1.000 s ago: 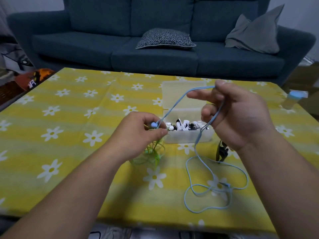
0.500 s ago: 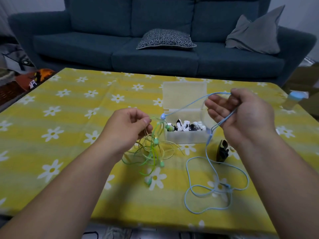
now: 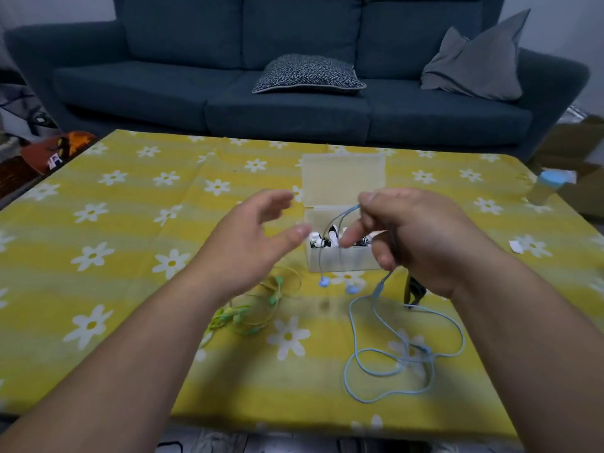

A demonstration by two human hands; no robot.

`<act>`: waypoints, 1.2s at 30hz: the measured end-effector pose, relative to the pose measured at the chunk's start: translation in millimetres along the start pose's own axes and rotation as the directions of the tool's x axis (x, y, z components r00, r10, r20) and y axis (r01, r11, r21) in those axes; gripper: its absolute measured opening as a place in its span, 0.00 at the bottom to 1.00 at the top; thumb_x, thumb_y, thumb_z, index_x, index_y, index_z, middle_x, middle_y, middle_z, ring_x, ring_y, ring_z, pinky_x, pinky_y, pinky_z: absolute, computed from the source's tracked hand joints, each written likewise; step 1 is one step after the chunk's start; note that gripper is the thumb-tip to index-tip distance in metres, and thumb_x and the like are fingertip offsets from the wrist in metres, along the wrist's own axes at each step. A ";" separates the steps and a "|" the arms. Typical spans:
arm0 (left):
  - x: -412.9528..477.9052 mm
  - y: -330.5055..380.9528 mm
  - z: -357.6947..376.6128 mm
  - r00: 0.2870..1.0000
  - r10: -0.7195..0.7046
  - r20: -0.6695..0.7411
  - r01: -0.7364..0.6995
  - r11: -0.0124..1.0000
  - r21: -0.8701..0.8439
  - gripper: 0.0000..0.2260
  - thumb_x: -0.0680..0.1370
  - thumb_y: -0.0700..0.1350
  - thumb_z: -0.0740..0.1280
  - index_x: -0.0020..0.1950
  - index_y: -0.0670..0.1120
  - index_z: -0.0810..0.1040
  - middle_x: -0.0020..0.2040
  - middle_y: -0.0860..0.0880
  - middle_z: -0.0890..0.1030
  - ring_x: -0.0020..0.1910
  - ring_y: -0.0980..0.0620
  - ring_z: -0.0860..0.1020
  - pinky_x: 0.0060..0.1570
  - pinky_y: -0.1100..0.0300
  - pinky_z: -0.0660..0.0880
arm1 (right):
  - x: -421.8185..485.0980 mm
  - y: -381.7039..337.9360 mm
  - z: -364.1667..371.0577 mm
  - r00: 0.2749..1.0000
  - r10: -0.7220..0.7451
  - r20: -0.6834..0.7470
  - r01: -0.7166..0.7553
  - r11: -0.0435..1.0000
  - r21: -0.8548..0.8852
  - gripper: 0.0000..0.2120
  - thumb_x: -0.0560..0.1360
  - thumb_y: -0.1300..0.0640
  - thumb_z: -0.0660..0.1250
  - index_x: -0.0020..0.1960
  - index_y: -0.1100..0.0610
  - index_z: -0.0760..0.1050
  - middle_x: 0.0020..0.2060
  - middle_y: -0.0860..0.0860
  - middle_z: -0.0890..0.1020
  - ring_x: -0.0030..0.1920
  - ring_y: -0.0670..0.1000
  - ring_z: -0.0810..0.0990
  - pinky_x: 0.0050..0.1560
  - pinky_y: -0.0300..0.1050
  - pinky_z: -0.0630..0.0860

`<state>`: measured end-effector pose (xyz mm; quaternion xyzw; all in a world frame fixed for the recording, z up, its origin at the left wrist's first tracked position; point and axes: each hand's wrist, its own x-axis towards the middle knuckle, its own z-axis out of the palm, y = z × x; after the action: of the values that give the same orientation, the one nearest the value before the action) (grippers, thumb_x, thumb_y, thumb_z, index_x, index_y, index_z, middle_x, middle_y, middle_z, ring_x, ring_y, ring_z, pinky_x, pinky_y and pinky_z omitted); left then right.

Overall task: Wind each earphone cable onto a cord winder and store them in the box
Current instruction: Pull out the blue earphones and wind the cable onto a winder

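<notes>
R hand (image 3: 421, 243): fingers curled, fingertips pinching the blue earphone cable (image 3: 402, 358) up high; held above the table, palm side toward the box
Cable above the pinch: 2 thin strands arc over and drop to 2 blue earbuds (image 3: 324, 282), which hang in front of the box wall, low near the cloth; can't tell if they touch it
Cable below the palm: 1 run goes past the splitter (image 3: 380, 286) into loose loops on the tablecloth (image 3: 130, 256), on the person's side
L hand (image 3: 255, 240): open, fingers spread and relaxed, holds nothing; blurred, hovering left of R hand, apart from it
Key relation: black cord winder (image 3: 415, 291) lies on the cloth just under R hand, partly hidden by it, right of the box's near corner; long axis approx. away from the person; R hand is nearer but occupied, L hand is free but further, so prob. L must cross over, or R sets the cable down
Green earphones (image 3: 251, 313): unwound tangle on the cloth below L hand
Box (image 3: 340, 261): translucent, lid up at the back, just beyond both hands; white and black items inside, too small to ID
</notes>
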<state>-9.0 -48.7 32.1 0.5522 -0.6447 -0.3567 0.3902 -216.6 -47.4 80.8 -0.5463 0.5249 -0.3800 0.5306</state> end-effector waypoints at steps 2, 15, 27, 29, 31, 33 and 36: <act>-5.1 11.7 14.1 0.971 0.060 0.231 -0.009 0.976 -0.217 0.27 0.72 0.49 0.76 0.70 0.54 0.71 0.61 0.55 0.80 0.62 0.61 0.77 0.61 0.57 0.75 | -0.7 3.8 2.6 0.996 -0.031 0.086 0.035 0.998 -0.046 0.16 0.81 0.54 0.62 0.37 0.59 0.74 0.32 0.57 0.82 0.21 0.51 0.65 0.24 0.41 0.62; 14.4 11.9 17.0 0.911 -0.215 -0.351 0.094 0.939 -0.331 0.19 0.84 0.50 0.57 0.35 0.46 0.71 0.20 0.54 0.65 0.23 0.54 0.77 0.25 0.62 0.67 | -28.1 27.5 -71.0 0.897 0.177 0.406 -0.099 0.974 -0.206 0.10 0.71 0.57 0.73 0.33 0.56 0.76 0.24 0.55 0.73 0.26 0.54 0.73 0.29 0.40 0.72; 19.2 5.9 68.9 0.956 -0.272 0.107 0.235 0.934 0.270 0.16 0.79 0.50 0.69 0.40 0.38 0.75 0.31 0.44 0.76 0.32 0.43 0.80 0.36 0.48 0.78 | -35.8 64.2 -168.0 0.827 0.134 -0.546 -0.028 0.980 0.197 0.11 0.74 0.55 0.70 0.35 0.57 0.73 0.24 0.47 0.60 0.22 0.47 0.55 0.23 0.40 0.52; 19.4 4.1 78.9 0.945 -0.284 0.163 0.206 0.902 0.380 0.10 0.79 0.47 0.68 0.43 0.41 0.76 0.32 0.44 0.78 0.29 0.47 0.78 0.35 0.52 0.77 | -33.8 77.2 -175.2 0.814 0.109 -0.570 -0.121 0.993 0.018 0.10 0.71 0.57 0.73 0.36 0.56 0.73 0.26 0.48 0.63 0.25 0.48 0.59 0.27 0.42 0.55; 18.8 5.7 86.7 0.937 -0.289 0.197 0.178 0.879 0.442 0.08 0.79 0.46 0.68 0.42 0.44 0.76 0.31 0.46 0.77 0.28 0.47 0.77 0.34 0.55 0.74 | -29.1 91.2 -176.7 0.857 0.126 -0.499 -0.218 0.967 -0.130 0.13 0.68 0.63 0.74 0.35 0.55 0.70 0.26 0.50 0.64 0.28 0.50 0.61 0.30 0.44 0.56; 18.2 8.4 94.2 0.925 -0.293 0.241 0.157 0.874 0.461 0.08 0.79 0.46 0.68 0.42 0.44 0.76 0.32 0.46 0.76 0.29 0.47 0.77 0.35 0.55 0.75 | -22.0 106.8 -172.6 0.885 0.145 -0.443 -0.294 0.911 -0.288 0.17 0.67 0.66 0.74 0.32 0.55 0.66 0.26 0.51 0.65 0.29 0.51 0.61 0.32 0.44 0.56; 16.5 12.8 103.1 0.916 -0.281 0.288 0.113 0.867 0.486 0.09 0.80 0.46 0.66 0.41 0.45 0.77 0.34 0.46 0.80 0.33 0.47 0.81 0.39 0.52 0.78 | -9.6 124.3 -161.2 0.879 0.154 -0.451 -0.348 0.854 -0.387 0.14 0.72 0.60 0.72 0.33 0.58 0.68 0.28 0.53 0.65 0.30 0.52 0.61 0.31 0.45 0.54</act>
<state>-108.5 -60.3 -0.2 0.6201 -0.7087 -0.3245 0.0886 -396.1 -52.9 -15.6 -0.4898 0.7655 -0.2759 0.3130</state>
